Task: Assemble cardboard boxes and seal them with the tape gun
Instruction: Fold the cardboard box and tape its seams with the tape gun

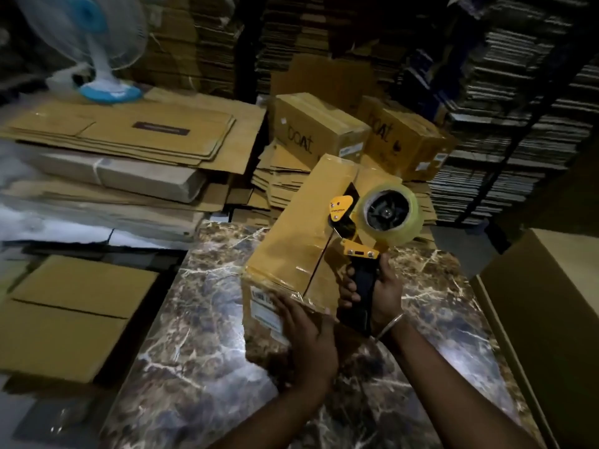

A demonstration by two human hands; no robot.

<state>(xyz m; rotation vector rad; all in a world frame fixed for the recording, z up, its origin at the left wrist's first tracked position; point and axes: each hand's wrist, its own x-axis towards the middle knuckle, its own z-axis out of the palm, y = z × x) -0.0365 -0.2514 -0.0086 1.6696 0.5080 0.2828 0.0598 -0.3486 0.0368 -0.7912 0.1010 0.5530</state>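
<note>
A closed brown cardboard box (301,228) lies on the marble tabletop (201,335), its long side running away from me. Shiny tape shows along its near edge. My left hand (304,332) presses flat against the near end of the box, over a white label. My right hand (376,290) grips the black handle of a yellow tape gun (359,228), which carries a roll of clear tape (390,210). The gun's head sits on the box top by the centre seam.
Flattened cartons (123,134) are stacked at the left, with a blue and white fan (94,53) behind them. Two sealed boxes (321,124) stand beyond the table. A large open carton (544,306) is at the right. Tall stacks of flat cardboard (518,108) fill the background.
</note>
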